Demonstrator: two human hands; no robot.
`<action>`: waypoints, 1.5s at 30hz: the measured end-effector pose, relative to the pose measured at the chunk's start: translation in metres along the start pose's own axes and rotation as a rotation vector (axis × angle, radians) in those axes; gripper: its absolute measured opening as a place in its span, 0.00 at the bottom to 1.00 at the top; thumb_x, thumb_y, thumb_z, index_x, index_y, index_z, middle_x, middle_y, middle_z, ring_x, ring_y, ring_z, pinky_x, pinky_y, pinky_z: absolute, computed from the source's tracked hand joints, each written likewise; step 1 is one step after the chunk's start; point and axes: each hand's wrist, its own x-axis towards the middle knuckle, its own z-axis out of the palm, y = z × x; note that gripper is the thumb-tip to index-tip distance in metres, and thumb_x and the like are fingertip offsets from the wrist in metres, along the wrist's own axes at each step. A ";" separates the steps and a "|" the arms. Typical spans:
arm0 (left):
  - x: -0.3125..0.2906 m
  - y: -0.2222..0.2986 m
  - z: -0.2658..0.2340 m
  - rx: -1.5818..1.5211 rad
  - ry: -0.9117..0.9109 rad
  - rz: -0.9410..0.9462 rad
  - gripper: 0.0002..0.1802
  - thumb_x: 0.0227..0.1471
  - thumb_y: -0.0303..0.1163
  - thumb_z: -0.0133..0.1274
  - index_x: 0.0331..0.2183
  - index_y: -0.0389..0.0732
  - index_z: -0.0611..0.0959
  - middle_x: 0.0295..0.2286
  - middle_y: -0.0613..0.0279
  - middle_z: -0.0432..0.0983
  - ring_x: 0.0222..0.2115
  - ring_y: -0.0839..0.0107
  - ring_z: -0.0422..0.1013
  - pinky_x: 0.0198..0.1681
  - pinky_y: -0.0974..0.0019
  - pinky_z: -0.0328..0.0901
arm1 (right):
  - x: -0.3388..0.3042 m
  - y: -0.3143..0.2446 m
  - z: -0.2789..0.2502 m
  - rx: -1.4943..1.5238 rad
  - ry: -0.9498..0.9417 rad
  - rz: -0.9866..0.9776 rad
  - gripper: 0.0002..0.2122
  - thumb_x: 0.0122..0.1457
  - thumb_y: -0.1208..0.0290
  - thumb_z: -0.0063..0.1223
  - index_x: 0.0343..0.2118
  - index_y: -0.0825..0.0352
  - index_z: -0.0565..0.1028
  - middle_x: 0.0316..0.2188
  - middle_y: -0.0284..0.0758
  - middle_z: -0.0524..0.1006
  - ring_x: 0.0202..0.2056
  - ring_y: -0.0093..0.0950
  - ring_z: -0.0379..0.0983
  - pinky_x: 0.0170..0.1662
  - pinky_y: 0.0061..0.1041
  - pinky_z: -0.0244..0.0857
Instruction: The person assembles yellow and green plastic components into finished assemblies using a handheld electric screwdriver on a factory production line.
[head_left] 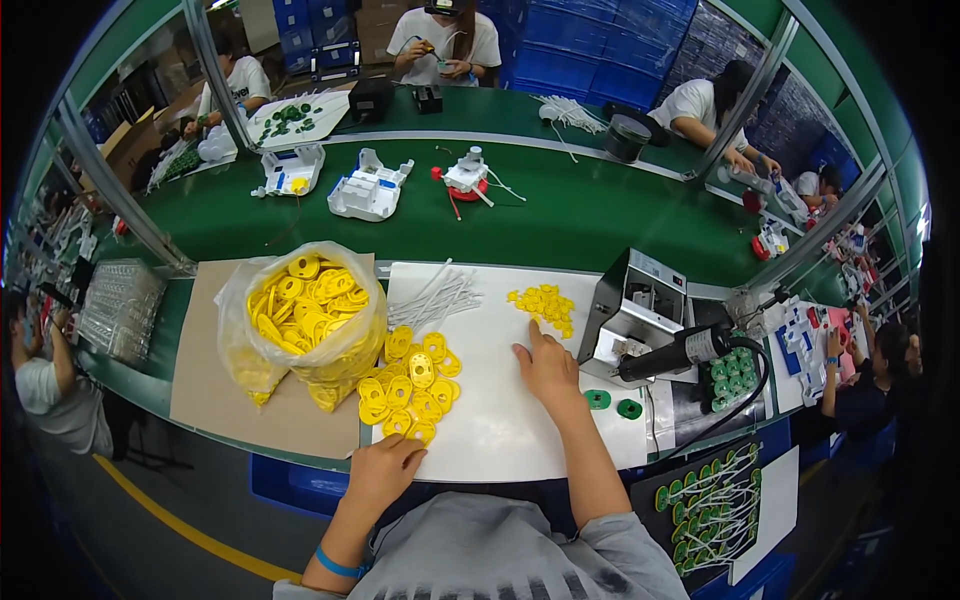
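My left hand [388, 470] is at the table's near edge, its fingers curled and the thumb close to the forefinger. They close on the near edge of a yellow oval plastic cover [422, 432], at the bottom of a loose pile of such covers [398, 384]. Further right, my right hand [548, 368] lies over the white sheet [478, 400], forefinger stretched out and thumb apart. Its fingertip reaches the near side of a heap of small yellow plastic parts [545, 303]. No object shows in that hand.
A clear bag [305, 320] full of yellow covers stands on cardboard at left. White cables [435, 295] lie behind the pile. To the right are a metal machine [635, 310], a black cylindrical tool [675, 355] with a cord, and green round pieces [629, 409]. White housings [370, 187] lie beyond.
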 end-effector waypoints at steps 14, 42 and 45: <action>0.049 0.020 0.019 -0.339 -0.306 0.389 0.09 0.52 0.33 0.60 0.34 0.38 0.86 0.46 0.52 0.77 0.45 0.54 0.74 0.49 0.56 0.69 | -0.028 0.019 0.025 0.276 0.441 -0.313 0.05 0.56 0.75 0.62 0.35 0.68 0.80 0.33 0.37 0.79 0.34 0.35 0.76 0.37 0.33 0.71; 0.155 0.046 0.128 -0.478 -0.257 0.403 0.41 0.46 0.22 0.59 0.62 0.37 0.66 0.52 0.48 0.69 0.46 0.50 0.69 0.51 0.56 0.68 | -0.061 0.071 0.037 1.030 0.281 0.144 0.05 0.60 0.78 0.60 0.38 0.71 0.78 0.35 0.33 0.80 0.32 0.18 0.76 0.32 0.16 0.70; 0.156 0.052 0.142 -0.448 -0.241 0.436 0.40 0.47 0.21 0.59 0.62 0.38 0.66 0.49 0.49 0.73 0.49 0.51 0.66 0.55 0.56 0.64 | -0.058 0.076 0.029 0.762 0.273 -0.041 0.04 0.57 0.79 0.62 0.34 0.71 0.80 0.34 0.32 0.78 0.28 0.18 0.73 0.30 0.18 0.67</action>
